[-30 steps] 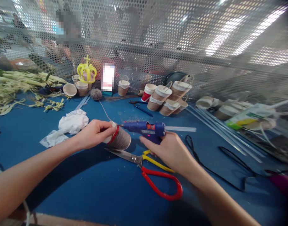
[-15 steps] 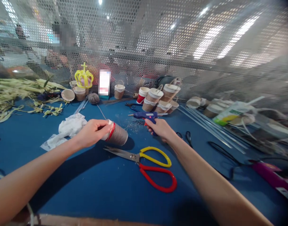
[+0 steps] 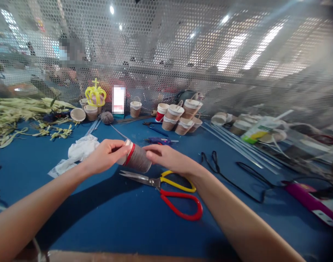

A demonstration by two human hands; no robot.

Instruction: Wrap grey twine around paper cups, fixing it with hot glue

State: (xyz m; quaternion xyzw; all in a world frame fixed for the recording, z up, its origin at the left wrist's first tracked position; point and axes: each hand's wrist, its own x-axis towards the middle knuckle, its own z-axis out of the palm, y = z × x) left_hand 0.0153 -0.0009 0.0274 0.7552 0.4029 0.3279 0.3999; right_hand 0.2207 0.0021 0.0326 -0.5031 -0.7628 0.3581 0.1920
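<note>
My left hand (image 3: 108, 154) pinches the white rim end of a paper cup (image 3: 139, 159), which lies tilted on its side above the table. Grey-brown cord is wound round the cup below a red band. A strand runs from it back to a ball of yarn (image 3: 107, 117). At the cup's base, my right hand (image 3: 166, 156) has its fingers closed round the cord-covered end. Behind that hand a blue glue gun (image 3: 159, 140) lies on the table. Scissors (image 3: 155, 182) with one yellow and one red handle lie open just below the cup.
Crumpled white cloth or plastic (image 3: 81, 148) lies to the left. Several cord-wrapped cups (image 3: 173, 112) stand at the back, before a perforated metal screen (image 3: 161, 47). Clear glue sticks (image 3: 234, 145), black cables (image 3: 215, 163) and a purple power strip (image 3: 305, 198) lie at the right.
My right hand has let go of the glue gun, now lying on the table, and has moved left onto the cup. My left hand still holds the cup near its rim.
</note>
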